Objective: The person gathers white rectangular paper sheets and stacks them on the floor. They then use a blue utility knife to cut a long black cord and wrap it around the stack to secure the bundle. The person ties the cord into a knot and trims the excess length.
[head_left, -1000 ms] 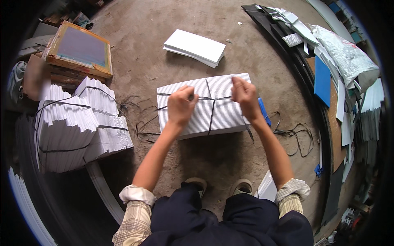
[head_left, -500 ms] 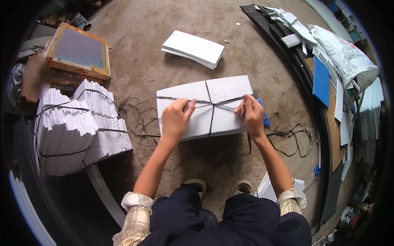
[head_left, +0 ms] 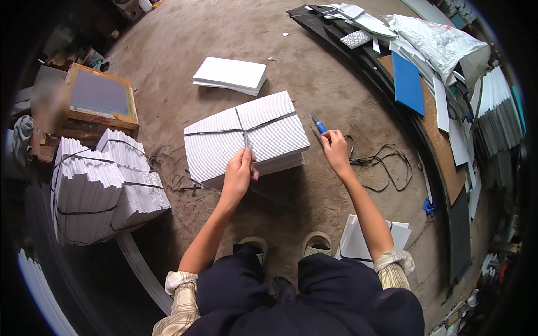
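Note:
A stack of white ridged sheets (head_left: pixel 213 115), bound crosswise with black strap (head_left: pixel 272 121), sits on the floor in front of me. My left hand (head_left: pixel 240 171) is at its near side, thumb and fingers pinched on the strap ends just below the knot (head_left: pixel 245 133). To the right of the stack, my right hand (head_left: pixel 336 151) has its fingers closed on the blue handle of a knife (head_left: pixel 321 126). The knife's narrow blade points away from me. My palm hides the rear of the handle.
Loose black strap (head_left: pixel 386 162) lies tangled beyond my right wrist. Behind the stack is a smaller white pile (head_left: pixel 230 73). Tied white bundles (head_left: pixel 89 185) and a wooden-framed screen (head_left: pixel 101 95) stand left. Black boards (head_left: pixel 386 95), a blue panel (head_left: pixel 408 84) and scraps line the right.
My right hand has let go of the strap and taken hold of the knife beside the stack. My left hand has moved to the strap below the knot. The view has shifted.

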A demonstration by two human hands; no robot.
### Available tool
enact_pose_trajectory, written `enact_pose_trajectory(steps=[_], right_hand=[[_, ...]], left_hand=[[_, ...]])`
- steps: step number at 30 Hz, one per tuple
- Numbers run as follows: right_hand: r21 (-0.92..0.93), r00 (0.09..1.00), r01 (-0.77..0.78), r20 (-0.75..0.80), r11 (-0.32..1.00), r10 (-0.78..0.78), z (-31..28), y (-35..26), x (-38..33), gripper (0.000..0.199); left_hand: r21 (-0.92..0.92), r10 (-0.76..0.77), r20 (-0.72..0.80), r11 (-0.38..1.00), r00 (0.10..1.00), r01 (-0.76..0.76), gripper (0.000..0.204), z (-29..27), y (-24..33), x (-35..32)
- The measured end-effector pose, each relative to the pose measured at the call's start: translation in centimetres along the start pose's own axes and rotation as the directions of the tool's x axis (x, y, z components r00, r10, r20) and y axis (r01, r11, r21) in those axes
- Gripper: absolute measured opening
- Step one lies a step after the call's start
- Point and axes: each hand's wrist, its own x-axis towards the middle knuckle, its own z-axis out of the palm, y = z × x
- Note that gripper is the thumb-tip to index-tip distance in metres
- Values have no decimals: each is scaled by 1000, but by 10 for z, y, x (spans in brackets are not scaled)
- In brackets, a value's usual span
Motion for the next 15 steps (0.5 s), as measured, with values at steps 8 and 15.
enact_pose_trajectory(steps=[8, 15], right_hand=[[-580, 995, 12, 85, 814, 47, 57, 80, 21, 41], [-353, 969, -247, -101, 902, 226, 40, 113, 25, 41]], left_hand=[[-164, -228, -44, 962, 973, 218, 30, -15, 13, 0], [298, -5, -272, 950, 962, 89, 35, -13, 9, -20]])
